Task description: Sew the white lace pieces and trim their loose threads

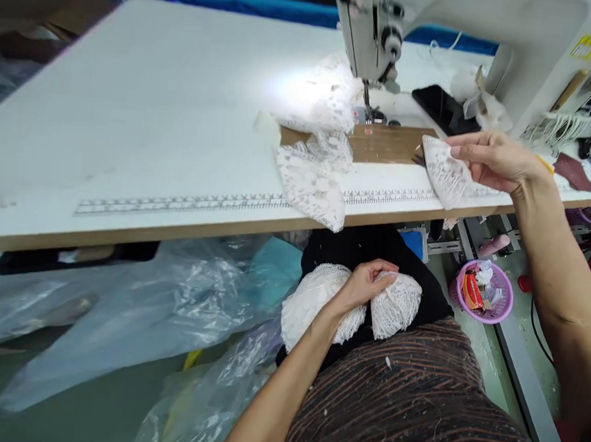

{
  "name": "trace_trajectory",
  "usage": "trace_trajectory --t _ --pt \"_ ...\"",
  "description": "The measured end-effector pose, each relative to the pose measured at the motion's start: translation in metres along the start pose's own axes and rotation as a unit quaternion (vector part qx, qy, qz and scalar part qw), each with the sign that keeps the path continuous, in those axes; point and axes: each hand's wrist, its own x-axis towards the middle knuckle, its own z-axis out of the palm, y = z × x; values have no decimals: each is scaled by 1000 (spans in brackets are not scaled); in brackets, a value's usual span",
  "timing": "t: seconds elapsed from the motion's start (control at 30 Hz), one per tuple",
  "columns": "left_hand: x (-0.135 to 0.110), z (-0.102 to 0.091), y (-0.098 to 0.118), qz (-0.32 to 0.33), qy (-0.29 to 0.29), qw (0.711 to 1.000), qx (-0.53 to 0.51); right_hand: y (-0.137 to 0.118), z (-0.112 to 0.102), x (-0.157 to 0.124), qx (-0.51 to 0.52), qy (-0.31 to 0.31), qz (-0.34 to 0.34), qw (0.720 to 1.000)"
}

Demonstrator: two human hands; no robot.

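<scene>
Head view brings me both hands at the front edge of the white worktop (183, 101). I have the right hand (492, 158) above that edge, toward the worktop's right end, its thumb and fingers clamped on the upper right side of a pointed lace piece (446, 173). The piece hangs point up, its lower end just over the front edge. Below the worktop, I have the left hand (369, 285) over the lap, thumb and fingertips pinched together on the upper tip of a fan-shaped lace piece (396, 308). Beside it, partly under the left wrist, a rounded lace bundle (314, 292) lies on black cloth (374, 242).

On the worktop I see a heap of white lace (318, 176) left of the needle; its lower end reaches the front edge, covering part of the printed ruler (186, 204). A brown strip (393, 147) runs under the sewing machine (453, 17), between the heap and the right hand. Toward the worktop's right end lies a dark red scrap (573, 171). On the floor below the front edge, I can make out a pink basket (503, 310) with scraps and a red wrapper inside.
</scene>
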Motion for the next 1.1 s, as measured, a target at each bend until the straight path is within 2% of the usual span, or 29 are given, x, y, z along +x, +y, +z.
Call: trace_trajectory --t 0.13,0.27,0.37,0.43,0.5,0.57,0.63,0.83,0.93,1.1 --pt "0 -3 0 40 4 998 38 -14 1 -7 12 5 -7 1000" --pt "5 -8 -8 14 -7 997 70 -18 11 -2 42 -8 61 997" --pt "5 -9 -8 10 -19 998 63 -15 15 2 35 25 90 995" --pt "4 -8 -7 7 -20 998 59 -14 16 2 -11 45 72 996" --pt "4 -8 -5 5 -20 998 56 -15 15 1 -123 45 43 990" --pt "3 -8 -4 5 -16 998 56 -18 15 -2 -273 28 15 961" --pt "3 -8 -4 7 -14 998 59 -21 17 -4 -368 8 0 930" --pt "4 -9 -8 13 -11 997 73 -21 24 -10 -415 -14 -31 909" --pt "4 -8 -10 14 -11 997 79 -19 26 -12 -431 -5 -51 901" --pt "2 -8 -5 18 -21 995 93 -14 30 -12 -431 11 -41 901"
